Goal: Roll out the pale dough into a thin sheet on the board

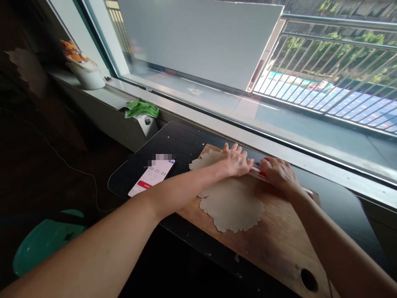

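Observation:
A clear rolling pin (257,171) with a red part lies across the far side of a wooden board (279,231). My left hand (236,160) presses down over its left part, fingers bent over it. My right hand (281,174) is curved over the pin further right, and the pin's end shows past the wrist. Beneath and in front of the pin spreads a thin, pale sheet of dough (231,207) with ragged edges. Part of the dough is hidden behind my left hand and forearm.
A phone (155,176) showing a timer lies on the black table (173,140) left of the board. Beyond are a window sill (192,120), a green cloth (142,108) and a white pot (88,74). A teal stool (46,240) stands at lower left.

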Tool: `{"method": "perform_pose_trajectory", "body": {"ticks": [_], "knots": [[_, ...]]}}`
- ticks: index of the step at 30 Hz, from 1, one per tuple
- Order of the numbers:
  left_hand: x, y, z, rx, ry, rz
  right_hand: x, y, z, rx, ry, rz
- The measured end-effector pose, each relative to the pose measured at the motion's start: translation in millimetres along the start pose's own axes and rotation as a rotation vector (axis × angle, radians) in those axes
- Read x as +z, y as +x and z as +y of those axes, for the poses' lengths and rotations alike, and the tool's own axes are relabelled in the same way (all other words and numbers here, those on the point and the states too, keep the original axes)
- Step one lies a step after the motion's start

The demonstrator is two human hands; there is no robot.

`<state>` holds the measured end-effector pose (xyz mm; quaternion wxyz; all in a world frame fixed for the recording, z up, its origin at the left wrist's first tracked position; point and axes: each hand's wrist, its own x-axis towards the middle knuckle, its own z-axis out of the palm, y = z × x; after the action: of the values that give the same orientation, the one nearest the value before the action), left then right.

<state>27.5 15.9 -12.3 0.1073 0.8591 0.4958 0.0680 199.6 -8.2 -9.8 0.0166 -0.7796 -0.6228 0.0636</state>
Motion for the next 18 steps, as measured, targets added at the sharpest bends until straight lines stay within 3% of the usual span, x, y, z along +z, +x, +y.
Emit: {"method": "perform_pose_trajectory", "body": {"ticks": [4, 11, 18], "knots": [[1.8, -15, 3, 0.053, -0.033, 0.009, 5, -15, 6, -0.083, -0.028, -0.009], [-11.0, 26, -5, -0.045, -0.071, -0.094, -3, 30, -2, 0.078, -0.002, 0.054], [-5.4, 1, -3, 0.052, -0.044, -0.148, 2, 3, 7, -0.024, -0.007, -0.029]]}}
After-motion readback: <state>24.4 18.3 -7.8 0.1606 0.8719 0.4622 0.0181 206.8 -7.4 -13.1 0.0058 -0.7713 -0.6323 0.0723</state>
